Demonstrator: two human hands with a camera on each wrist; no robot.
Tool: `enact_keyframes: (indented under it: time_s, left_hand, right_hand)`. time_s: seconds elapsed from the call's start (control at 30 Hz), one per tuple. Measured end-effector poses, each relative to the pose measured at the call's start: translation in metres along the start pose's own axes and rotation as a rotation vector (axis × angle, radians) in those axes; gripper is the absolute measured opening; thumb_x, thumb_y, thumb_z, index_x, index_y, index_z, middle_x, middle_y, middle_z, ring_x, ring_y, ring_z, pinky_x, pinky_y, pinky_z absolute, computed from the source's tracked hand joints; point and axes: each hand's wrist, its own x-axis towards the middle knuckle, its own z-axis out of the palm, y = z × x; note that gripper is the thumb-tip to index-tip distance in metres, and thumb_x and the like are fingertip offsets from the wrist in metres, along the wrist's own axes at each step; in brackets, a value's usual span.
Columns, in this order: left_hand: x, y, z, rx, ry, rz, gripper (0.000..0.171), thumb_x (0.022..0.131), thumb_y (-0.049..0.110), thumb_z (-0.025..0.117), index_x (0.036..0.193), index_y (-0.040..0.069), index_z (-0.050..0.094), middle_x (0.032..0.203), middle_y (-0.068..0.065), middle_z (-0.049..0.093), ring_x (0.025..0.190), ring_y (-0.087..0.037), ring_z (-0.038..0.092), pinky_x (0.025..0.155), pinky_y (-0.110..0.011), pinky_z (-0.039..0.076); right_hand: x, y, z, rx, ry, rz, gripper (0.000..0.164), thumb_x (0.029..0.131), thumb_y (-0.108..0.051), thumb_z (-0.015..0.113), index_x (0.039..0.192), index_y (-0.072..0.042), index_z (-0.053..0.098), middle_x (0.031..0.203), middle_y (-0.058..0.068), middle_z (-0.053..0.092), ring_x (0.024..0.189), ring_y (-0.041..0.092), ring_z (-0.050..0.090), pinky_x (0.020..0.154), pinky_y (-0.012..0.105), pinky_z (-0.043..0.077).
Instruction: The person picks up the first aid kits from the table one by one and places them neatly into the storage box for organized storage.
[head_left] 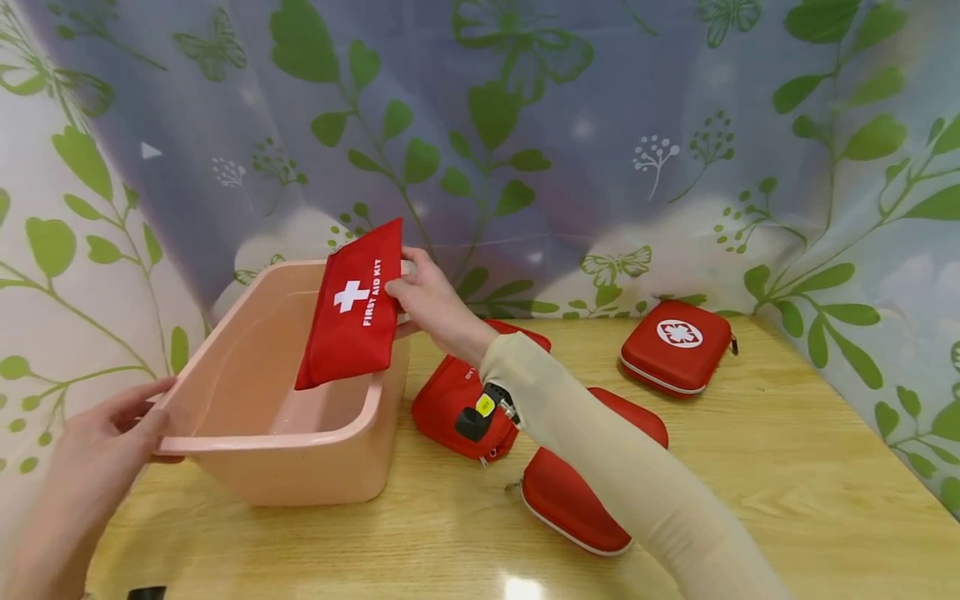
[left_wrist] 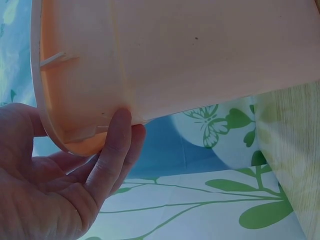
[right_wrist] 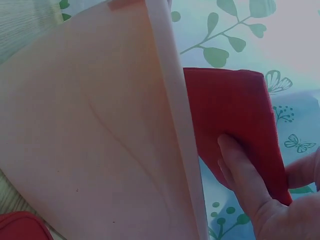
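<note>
My right hand (head_left: 433, 302) pinches a flat red first aid pouch (head_left: 352, 304) by its right edge, thumb on the printed face. The pouch, marked with a white cross and "FIRST AID KIT", is tilted over the opening of a pink plastic tub (head_left: 300, 446). In the right wrist view, fingers lie along the plain back of the pouch (right_wrist: 230, 110), beyond the tub's rim (right_wrist: 175, 110). At the tub's near left corner, my left hand (head_left: 105, 458) grips the rim, with fingers curled under it in the left wrist view.
Right of the tub lies a red pouch (head_left: 450, 400), partly behind my right arm. A red hard case (head_left: 570, 500) sits nearer, also partly covered by the sleeve. Another red case (head_left: 675, 346) with a white emblem lies at the back right. A patterned curtain (head_left: 585, 167) backs the wooden table (head_left: 787, 467).
</note>
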Motion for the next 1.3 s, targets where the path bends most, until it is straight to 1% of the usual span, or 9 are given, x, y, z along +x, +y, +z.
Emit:
enact_keyframes:
  time_s: [0.13, 0.47, 0.63, 0.93, 1.07, 1.13, 1.2, 1.27, 1.3]
  left_hand:
    - [0.002, 0.001, 0.002, -0.02, -0.006, 0.001, 0.048, 0.099, 0.009, 0.051, 0.141, -0.013, 0.042, 0.078, 0.016, 0.061, 0.059, -0.008, 0.066, 0.054, -0.021, 0.058]
    - [0.003, 0.001, 0.002, -0.015, 0.003, 0.005, 0.047, 0.098, 0.008, 0.05, 0.14, -0.013, 0.044, 0.078, 0.019, 0.061, 0.058, -0.008, 0.066, 0.054, -0.019, 0.058]
    - [0.003, 0.0, 0.001, 0.012, 0.008, -0.004, 0.048, 0.099, 0.011, 0.05, 0.141, -0.011, 0.044, 0.078, 0.019, 0.061, 0.057, -0.009, 0.066, 0.054, -0.018, 0.057]
    - [0.003, 0.0, 0.0, 0.012, 0.009, -0.007, 0.048, 0.099, 0.012, 0.051, 0.141, -0.012, 0.043, 0.077, 0.017, 0.06, 0.057, -0.008, 0.066, 0.053, -0.02, 0.058]
    - [0.003, 0.0, 0.001, 0.015, 0.012, -0.005, 0.048, 0.1, 0.012, 0.051, 0.141, -0.012, 0.043, 0.078, 0.016, 0.06, 0.057, -0.008, 0.065, 0.053, -0.02, 0.058]
    - [0.003, 0.0, 0.001, 0.014, 0.013, -0.007, 0.048, 0.1, 0.011, 0.05, 0.141, -0.012, 0.043, 0.077, 0.016, 0.06, 0.057, -0.008, 0.065, 0.053, -0.02, 0.058]
    - [0.002, 0.0, 0.001, 0.019, 0.013, -0.005, 0.047, 0.1, 0.011, 0.05, 0.14, -0.013, 0.044, 0.077, 0.016, 0.06, 0.057, -0.008, 0.065, 0.053, -0.02, 0.058]
    - [0.002, 0.0, 0.002, 0.014, 0.01, -0.006, 0.047, 0.1, 0.011, 0.05, 0.14, -0.013, 0.043, 0.077, 0.016, 0.06, 0.057, -0.008, 0.066, 0.053, -0.02, 0.058]
    - [0.002, -0.001, 0.002, 0.01, 0.008, -0.008, 0.048, 0.1, 0.011, 0.05, 0.14, -0.013, 0.043, 0.078, 0.017, 0.06, 0.058, -0.008, 0.066, 0.054, -0.02, 0.058]
  right_hand:
    - [0.0, 0.001, 0.002, -0.017, -0.004, 0.002, 0.053, 0.1, -0.003, 0.047, 0.149, -0.009, 0.028, 0.125, 0.016, 0.059, 0.095, 0.033, 0.069, 0.07, 0.044, 0.063]
    - [0.001, 0.007, 0.012, -0.076, -0.023, -0.048, 0.049, 0.1, 0.001, 0.044, 0.146, -0.008, 0.03, 0.11, 0.02, 0.062, 0.084, 0.035, 0.069, 0.062, 0.046, 0.063]
    - [0.005, 0.005, 0.02, -0.161, -0.024, -0.071, 0.047, 0.1, 0.001, 0.044, 0.145, -0.004, 0.029, 0.119, 0.02, 0.058, 0.089, 0.033, 0.068, 0.064, 0.043, 0.063]
    - [0.011, 0.01, 0.033, -0.171, -0.044, -0.001, 0.054, 0.101, 0.002, 0.045, 0.15, -0.009, 0.026, 0.124, 0.022, 0.059, 0.091, 0.033, 0.068, 0.06, 0.044, 0.063]
    - [0.012, 0.014, 0.039, -0.198, -0.037, 0.009, 0.057, 0.1, 0.004, 0.046, 0.151, -0.009, 0.025, 0.124, 0.024, 0.059, 0.093, 0.033, 0.068, 0.059, 0.041, 0.063]
    - [0.012, 0.015, 0.042, -0.254, -0.039, 0.008, 0.058, 0.1, 0.004, 0.046, 0.151, -0.008, 0.024, 0.125, 0.024, 0.058, 0.095, 0.032, 0.067, 0.059, 0.038, 0.063]
    - [0.011, 0.015, 0.043, -0.411, -0.041, -0.013, 0.06, 0.099, 0.003, 0.048, 0.152, -0.008, 0.022, 0.126, 0.021, 0.058, 0.096, 0.028, 0.067, 0.061, 0.031, 0.062]
    - [0.01, 0.016, 0.044, -0.668, -0.069, -0.075, 0.06, 0.098, 0.0, 0.05, 0.151, -0.007, 0.024, 0.127, 0.017, 0.057, 0.103, 0.023, 0.064, 0.075, 0.028, 0.061]
    - [0.008, 0.015, 0.044, -0.829, -0.085, -0.111, 0.06, 0.098, -0.002, 0.051, 0.151, -0.007, 0.025, 0.133, 0.015, 0.054, 0.111, 0.023, 0.061, 0.087, 0.029, 0.058]
